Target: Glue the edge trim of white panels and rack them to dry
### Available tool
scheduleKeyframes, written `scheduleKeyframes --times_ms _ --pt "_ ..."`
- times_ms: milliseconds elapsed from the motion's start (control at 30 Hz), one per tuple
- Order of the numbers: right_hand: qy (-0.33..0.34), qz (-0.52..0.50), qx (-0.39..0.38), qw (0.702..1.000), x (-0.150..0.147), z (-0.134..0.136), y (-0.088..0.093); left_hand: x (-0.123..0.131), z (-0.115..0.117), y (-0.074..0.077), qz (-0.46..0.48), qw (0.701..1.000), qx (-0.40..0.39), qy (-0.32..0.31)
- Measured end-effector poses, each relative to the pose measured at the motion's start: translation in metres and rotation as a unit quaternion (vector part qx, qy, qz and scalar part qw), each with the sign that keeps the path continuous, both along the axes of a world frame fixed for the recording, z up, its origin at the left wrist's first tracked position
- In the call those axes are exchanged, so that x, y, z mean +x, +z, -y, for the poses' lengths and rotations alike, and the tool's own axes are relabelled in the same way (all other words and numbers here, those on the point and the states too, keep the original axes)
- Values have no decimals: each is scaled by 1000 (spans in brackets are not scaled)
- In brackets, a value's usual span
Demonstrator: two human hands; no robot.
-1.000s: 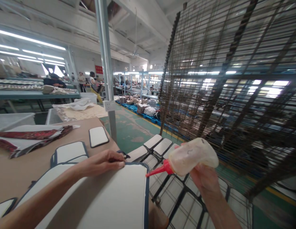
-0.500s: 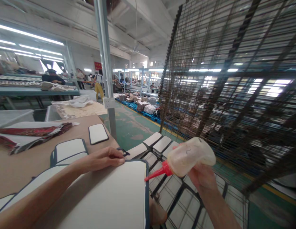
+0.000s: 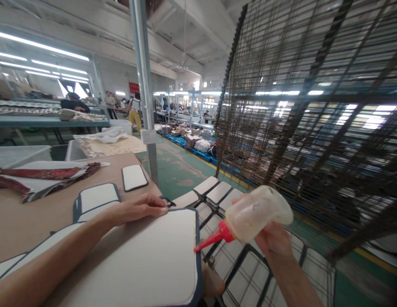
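A large white panel with a dark blue edge (image 3: 147, 260) lies in front of me, its corners rounded. My left hand (image 3: 147, 205) pinches the panel's far edge, thumb on top, and a small dark strip sticks out beside the fingertips. Gripped in my right hand (image 3: 275, 241) is a translucent squeeze bottle (image 3: 257, 213), tilted down to the left. Its red nozzle (image 3: 214, 239) touches or nearly touches the panel's right border, where a thin pale line runs along the edge. The palm and most fingers of my right hand are hidden behind the bottle.
Smaller dark-edged white panels (image 3: 134, 178) lie on the brown tabletop (image 3: 105, 170) at left, near folded patterned fabric (image 3: 51, 175). More panels rest on a wire rack (image 3: 249, 273) at right, below raised wire grids (image 3: 281, 106). A metal post (image 3: 145, 85) stands beyond the table.
The red nozzle has moved along the panel's right border toward me, with the bottle still in my right hand. My left hand keeps its hold on the far edge. The view has shifted slightly.
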State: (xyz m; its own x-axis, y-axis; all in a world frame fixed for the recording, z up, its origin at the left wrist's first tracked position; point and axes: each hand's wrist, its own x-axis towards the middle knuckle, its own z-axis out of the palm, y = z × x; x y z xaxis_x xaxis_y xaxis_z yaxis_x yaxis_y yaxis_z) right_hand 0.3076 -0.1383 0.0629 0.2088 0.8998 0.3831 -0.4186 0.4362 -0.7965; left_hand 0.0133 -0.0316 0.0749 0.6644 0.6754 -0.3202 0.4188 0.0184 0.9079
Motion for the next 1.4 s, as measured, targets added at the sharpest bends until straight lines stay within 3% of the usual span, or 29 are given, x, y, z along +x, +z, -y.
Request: scheduleKeyframes --times_ms 400,667,800,1100,1400 --pt "10 6 2 1000 5 6 -8 -8 -1 -5 4 999 -36 19" --pt "-4 -19 -10 1000 12 6 -25 -8 0 0 11 999 -35 39" --pt "16 -9 -16 1000 12 7 -22 -11 1 0 16 998 -41 52" --pt "-23 -7 7 1000 -6 12 -2 -17 1 -1 37 993 -61 93" --pt "-125 -64 23 990 -3 17 -18 -29 -12 -23 87 984 -64 139"
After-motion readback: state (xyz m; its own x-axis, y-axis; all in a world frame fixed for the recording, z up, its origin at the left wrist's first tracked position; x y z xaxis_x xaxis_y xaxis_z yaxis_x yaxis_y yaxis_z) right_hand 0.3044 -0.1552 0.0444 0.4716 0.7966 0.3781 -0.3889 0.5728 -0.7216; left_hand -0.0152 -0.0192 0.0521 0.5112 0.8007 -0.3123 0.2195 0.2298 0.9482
